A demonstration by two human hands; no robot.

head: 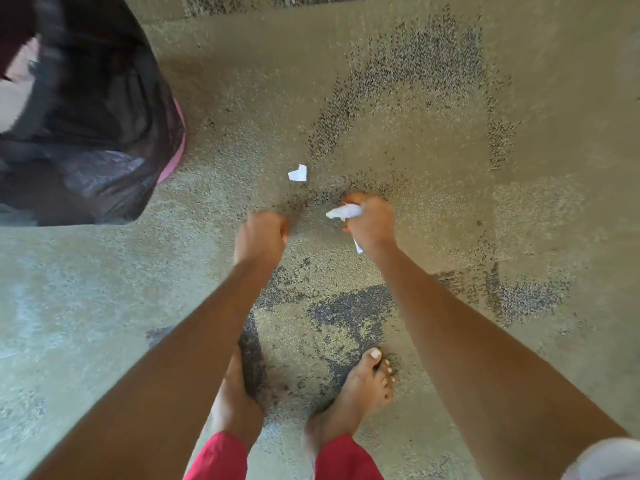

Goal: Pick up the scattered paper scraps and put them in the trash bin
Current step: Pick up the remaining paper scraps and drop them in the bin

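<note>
**One scrap on the floor, a bunch in your right hand**

At the far left you have the trash bin [177,140], only partly in frame and blurred. A black liner [90,116] is draped over it, and a strip of pink rim shows along its right edge. It stands on the speckled concrete floor [485,209], well apart from your hands.

Moving right, a single white paper scrap [298,173] lies flat on the floor between the bin and your hands. It sits just beyond your left hand and nothing touches it.

Your left hand [261,235] hangs below that scrap with its back to the camera. The fingers are curled under into a loose fist, no paper shows from it, and the palm side is hidden.

Right of it, with a gap between the two, your right hand [374,223] is curled round a crumpled bunch of paper scraps [344,212]. White paper pokes out to the left of the fist, and a thin strip shows below the wrist.

Nearer the bottom edge, your bare left foot [235,400] and bare right foot [356,389] stand on a dark patch of the floor, with red trouser legs [343,459] above them. A pale sleeve [602,459] shows at the lower right corner.
</note>
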